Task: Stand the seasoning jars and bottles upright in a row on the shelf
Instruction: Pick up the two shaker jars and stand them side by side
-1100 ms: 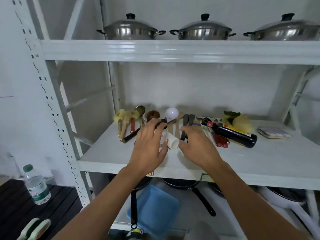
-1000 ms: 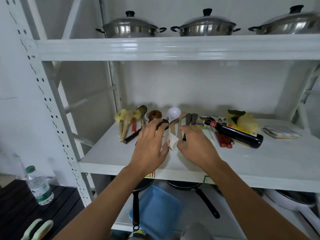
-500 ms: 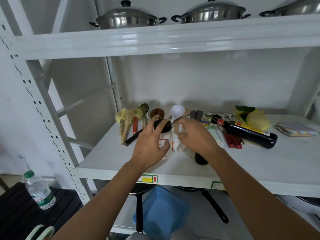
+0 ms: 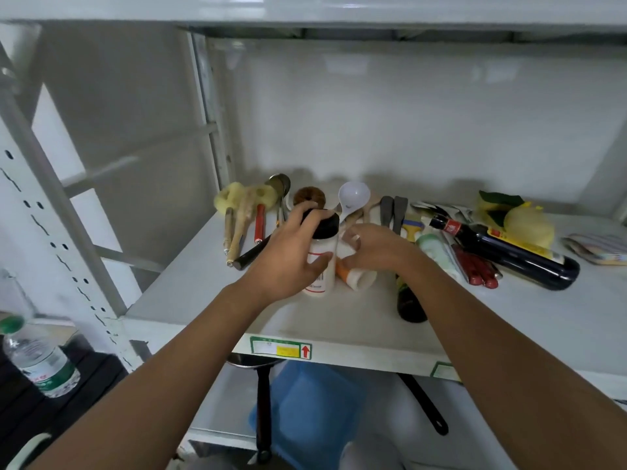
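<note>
On the white shelf (image 4: pixel 210 293), my left hand (image 4: pixel 288 259) grips a white seasoning jar with a black lid (image 4: pixel 322 252), which stands upright. Right beside it, my right hand (image 4: pixel 373 249) closes on a white and orange bottle (image 4: pixel 356 279) that lies tilted on its side. A dark bottle (image 4: pixel 409 300) lies flat under my right wrist, its base toward the shelf's front edge. Farther right, a long dark sauce bottle with a red cap (image 4: pixel 509 252) also lies on its side. A pale green bottle (image 4: pixel 437 252) rests between them.
Sponge brushes (image 4: pixel 237 205), a white ladle (image 4: pixel 353 198), spatulas (image 4: pixel 393 212) and red-handled tools (image 4: pixel 475 266) crowd the back of the shelf. A yellow sponge (image 4: pixel 526 222) and a folded cloth (image 4: pixel 593 247) lie at the right. Pans hang below; a water bottle (image 4: pixel 37 361) stands at lower left.
My left hand has raised the black-lidded jar from lying to upright. My right hand has shifted left onto the white and orange bottle. The camera has moved closer and tipped down.
</note>
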